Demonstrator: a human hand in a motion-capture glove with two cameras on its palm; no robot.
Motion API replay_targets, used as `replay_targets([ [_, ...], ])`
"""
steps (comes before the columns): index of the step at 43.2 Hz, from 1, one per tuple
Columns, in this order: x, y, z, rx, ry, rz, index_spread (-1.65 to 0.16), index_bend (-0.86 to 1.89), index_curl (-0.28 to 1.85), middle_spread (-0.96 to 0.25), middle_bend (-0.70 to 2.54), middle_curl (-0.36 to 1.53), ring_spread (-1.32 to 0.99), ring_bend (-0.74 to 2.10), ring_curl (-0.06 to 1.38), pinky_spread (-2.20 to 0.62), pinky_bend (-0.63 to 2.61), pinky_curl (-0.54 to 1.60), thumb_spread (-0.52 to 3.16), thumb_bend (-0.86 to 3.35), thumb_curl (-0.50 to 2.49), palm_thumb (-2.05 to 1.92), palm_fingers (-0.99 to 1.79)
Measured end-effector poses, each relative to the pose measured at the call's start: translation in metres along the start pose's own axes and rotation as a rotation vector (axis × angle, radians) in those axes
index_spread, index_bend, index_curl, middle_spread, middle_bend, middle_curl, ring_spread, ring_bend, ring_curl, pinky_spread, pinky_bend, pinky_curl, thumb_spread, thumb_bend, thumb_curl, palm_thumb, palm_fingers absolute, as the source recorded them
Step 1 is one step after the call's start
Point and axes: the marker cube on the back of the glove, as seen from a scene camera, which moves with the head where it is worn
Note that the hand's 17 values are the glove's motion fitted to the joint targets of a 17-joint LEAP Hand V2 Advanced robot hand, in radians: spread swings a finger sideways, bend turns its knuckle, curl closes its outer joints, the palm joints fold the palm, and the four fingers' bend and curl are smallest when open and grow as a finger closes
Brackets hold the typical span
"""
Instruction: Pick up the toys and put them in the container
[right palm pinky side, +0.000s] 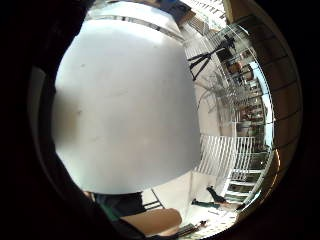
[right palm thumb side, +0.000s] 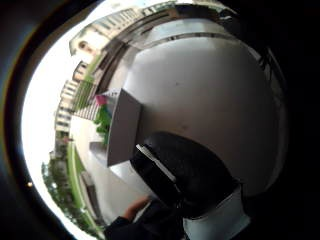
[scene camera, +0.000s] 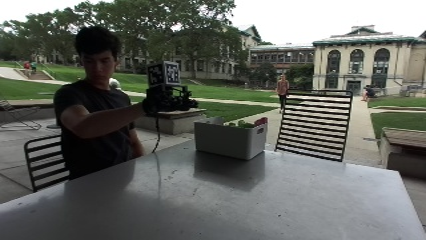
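A person in a dark shirt sits at a grey table on an open terrace, lawns, trees and stone buildings behind. The white container stands on the table toward its far edge, green and red toys showing above its rim. The gloved right hand is raised in the air at about ten o'clock from the container, apart from it; whether its fingers are curled or straight cannot be told. A black slatted chair stands at three o'clock from the container.
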Motion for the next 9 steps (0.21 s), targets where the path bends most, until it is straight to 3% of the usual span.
replay_targets([
  [9, 0.038, -0.010, 0.013, 0.020, -0.006, 0.013, -0.25, 0.18, 0.48, -0.10, 0.24, 0.50, -0.30, 0.29, 0.29, -0.14, 0.59, 0.27, 1.12, -0.08, 0.17, -0.12, 0.00],
])
